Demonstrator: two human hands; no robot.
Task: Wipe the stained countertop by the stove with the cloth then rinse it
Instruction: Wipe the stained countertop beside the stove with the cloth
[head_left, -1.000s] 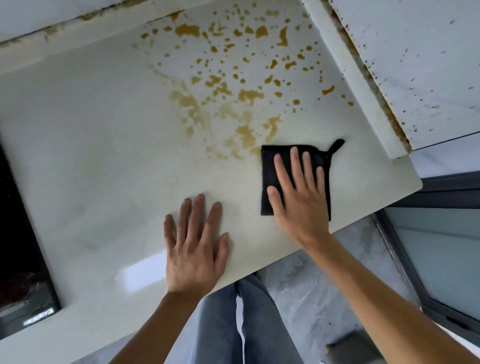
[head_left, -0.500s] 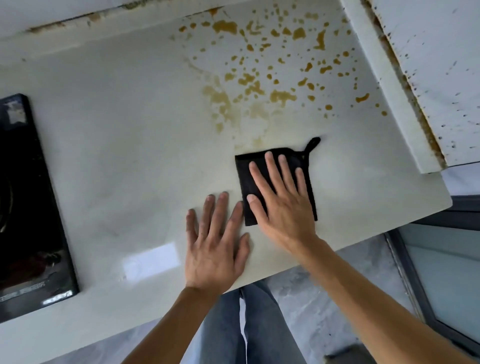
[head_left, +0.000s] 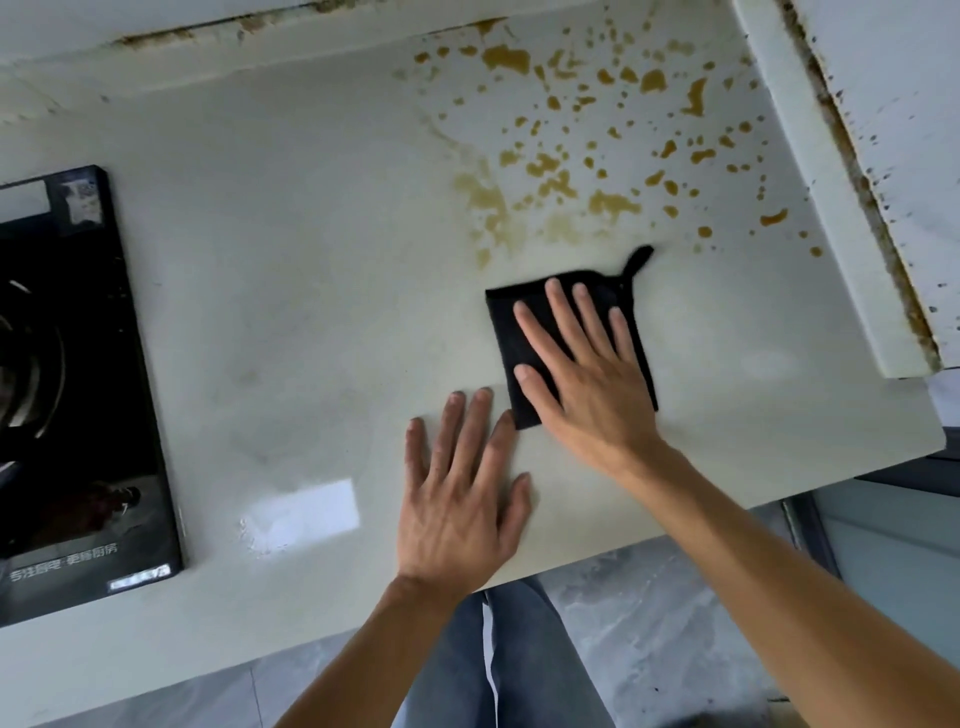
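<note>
A person stands at a pale, glossy stone countertop (head_left: 291, 291) and presses the right hand (head_left: 587, 384) flat, fingers spread and straight, on a small square black cloth (head_left: 511, 332) that lies on the counter near its front edge. The palm grips nothing; it only bears down on the fabric, whose little hanging loop (head_left: 638, 261) sticks out from the far right corner. The left hand (head_left: 460, 499) lies open and flat on the bare counter just beside the cloth's near left corner, fingers apart, holding nothing. Just beyond the cloth a scatter of amber-brown splashes and smears (head_left: 582, 156) covers the far right part of the surface, up to the back wall and a raised white ledge (head_left: 831, 208) on the right. At the left edge sits a black glass gas stove (head_left: 88, 415), well apart from the cloth. Below the counter edge show grey-blue trousers (head_left: 493, 660) and a grey marbled floor (head_left: 660, 623).
</note>
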